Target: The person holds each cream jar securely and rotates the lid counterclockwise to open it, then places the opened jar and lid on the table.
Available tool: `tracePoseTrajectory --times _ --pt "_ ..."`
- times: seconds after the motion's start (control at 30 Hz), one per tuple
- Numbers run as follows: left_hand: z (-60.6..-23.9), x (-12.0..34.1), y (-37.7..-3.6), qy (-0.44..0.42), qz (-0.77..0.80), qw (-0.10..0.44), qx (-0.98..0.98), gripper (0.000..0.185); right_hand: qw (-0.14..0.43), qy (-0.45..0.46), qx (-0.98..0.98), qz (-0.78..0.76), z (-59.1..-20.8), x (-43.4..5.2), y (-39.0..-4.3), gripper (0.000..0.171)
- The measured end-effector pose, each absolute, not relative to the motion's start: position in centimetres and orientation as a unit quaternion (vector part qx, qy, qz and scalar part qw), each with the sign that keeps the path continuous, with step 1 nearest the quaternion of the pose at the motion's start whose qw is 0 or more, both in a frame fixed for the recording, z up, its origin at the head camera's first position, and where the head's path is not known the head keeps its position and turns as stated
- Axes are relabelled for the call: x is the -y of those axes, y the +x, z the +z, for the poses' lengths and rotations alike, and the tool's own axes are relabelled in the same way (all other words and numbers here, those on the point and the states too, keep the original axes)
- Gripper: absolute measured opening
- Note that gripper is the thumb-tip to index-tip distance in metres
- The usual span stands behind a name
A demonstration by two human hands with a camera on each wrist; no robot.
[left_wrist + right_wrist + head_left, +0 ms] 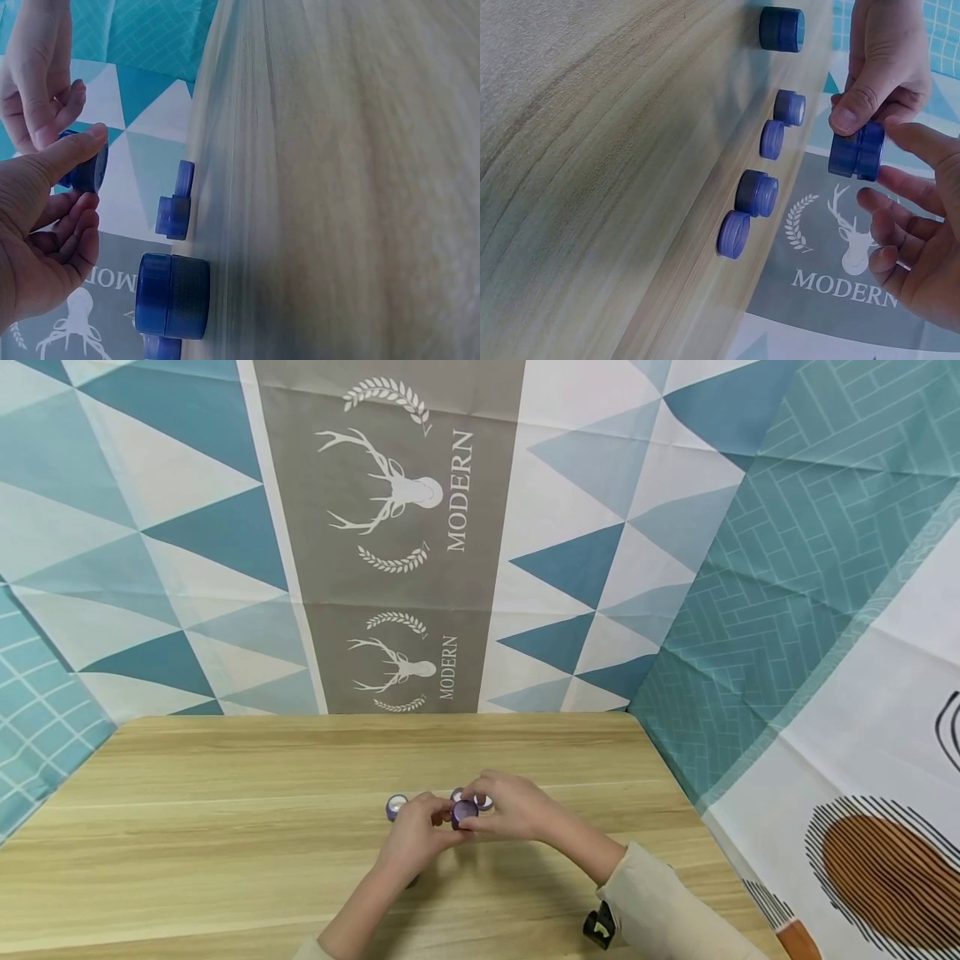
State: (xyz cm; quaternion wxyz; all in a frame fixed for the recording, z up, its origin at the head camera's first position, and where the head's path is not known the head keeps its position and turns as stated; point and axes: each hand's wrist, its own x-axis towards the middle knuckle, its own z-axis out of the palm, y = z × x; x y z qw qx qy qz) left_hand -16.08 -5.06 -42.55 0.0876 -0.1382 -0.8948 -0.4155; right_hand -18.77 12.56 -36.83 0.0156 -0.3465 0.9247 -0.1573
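Observation:
Both hands meet over the middle of the wooden table [225, 827] around one small purple-blue round jar [464, 812]. My left hand [420, 831] pinches the jar [857, 150] with its thumb on the side. My right hand [510, 806] holds it from the other side with thumb and forefinger, and its other fingers are loosely spread [922, 247]. In the left wrist view my left hand [45, 225] has its thumb on the jar [90, 169], with the right hand [37, 82] just above. The jar is lifted off the table.
Several more small blue jars and lids stand on the table close behind the hands: one at the left [396, 804], two by the right hand [485, 802], a larger one [174, 295]. A black object [600, 927] sits by the right sleeve. Patterned cloth walls enclose the back and right.

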Motion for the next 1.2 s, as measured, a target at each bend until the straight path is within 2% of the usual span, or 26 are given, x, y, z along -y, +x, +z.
tracePoseTrajectory --times 0.27,0.5,0.73,1.1,1.2 --pt "-42.54 4.98 -16.12 -0.147 -0.406 0.097 0.897 0.028 0.026 -0.380 -0.911 -0.156 -36.64 -12.75 -18.65 0.032" --pt "-42.66 5.03 -16.12 -0.147 -0.413 0.087 0.894 0.023 0.031 -0.366 -0.915 -0.168 -36.81 -12.75 -18.75 0.041" --pt "-42.70 4.94 -16.10 -0.143 -0.409 0.088 0.897 0.028 0.021 -0.369 -0.916 -0.156 -36.78 -12.60 -18.72 0.032" --pt "-42.66 4.94 -16.10 -0.147 -0.410 0.080 0.896 0.023 0.042 -0.370 -0.914 -0.161 -36.66 -12.79 -18.69 0.043" --pt "-42.62 4.91 -16.09 -0.147 -0.411 0.081 0.896 0.024 0.036 -0.365 -0.915 -0.166 -36.65 -12.77 -18.66 0.041"
